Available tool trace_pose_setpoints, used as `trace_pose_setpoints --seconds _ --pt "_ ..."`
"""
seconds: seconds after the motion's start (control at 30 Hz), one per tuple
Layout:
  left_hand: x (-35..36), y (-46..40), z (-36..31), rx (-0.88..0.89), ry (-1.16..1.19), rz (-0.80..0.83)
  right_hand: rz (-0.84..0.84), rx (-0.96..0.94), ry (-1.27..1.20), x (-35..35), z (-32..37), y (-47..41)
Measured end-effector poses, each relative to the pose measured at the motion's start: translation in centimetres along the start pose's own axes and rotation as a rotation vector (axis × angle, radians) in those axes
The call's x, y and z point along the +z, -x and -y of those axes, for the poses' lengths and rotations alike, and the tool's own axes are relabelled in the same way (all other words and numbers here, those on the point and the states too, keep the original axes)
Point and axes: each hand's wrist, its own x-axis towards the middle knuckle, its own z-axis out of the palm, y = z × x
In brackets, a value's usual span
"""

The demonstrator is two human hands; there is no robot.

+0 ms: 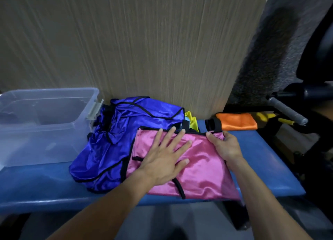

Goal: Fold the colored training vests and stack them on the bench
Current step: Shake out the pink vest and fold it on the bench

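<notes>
While left hand [164, 156] flattens glossy pink vest [201, 169], right hand [224, 144] pinches corner.

A single head-worn wide-angle view looks forward and steeply down, close over the blue desk [261, 160]; the wall fills twelve o'clock, the forearms enter from six o'clock.

The pink vest [201, 167] is glossy satin-like cloth with matt black trim, as are the crumpled blue vests [111, 140] just left of it and the folded orange vest [237, 121] beyond it; the counter [261, 158] is smooth blue padding with a slight sheen; the bin [45, 124] is clear glossy plastic
</notes>
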Motion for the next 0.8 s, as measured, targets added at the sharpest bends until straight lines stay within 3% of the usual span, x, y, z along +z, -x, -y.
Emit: trace_pose_setpoints --seconds 0.23,0.4,0.57,0.8 --pt "2.8 -5.1 -9.0 0.095 0.132 0.256 -0.146 0.079 0.166 -9.8 -4.1 -1.1" --pt "3.1 -6.9 -10.6 0.062 0.231 0.356 0.024 0.338 0.131 -14.0 -5.3 -1.3" --pt "2.1 -6.7 -9.8 0.069 0.166 0.349 0.164 0.454 0.144 -16.5 -5.1 -0.4" --pt "1.5 -5.4 -6.9 0.083 0.095 0.295 0.158 0.363 0.037 -16.1 -5.1 0.8"
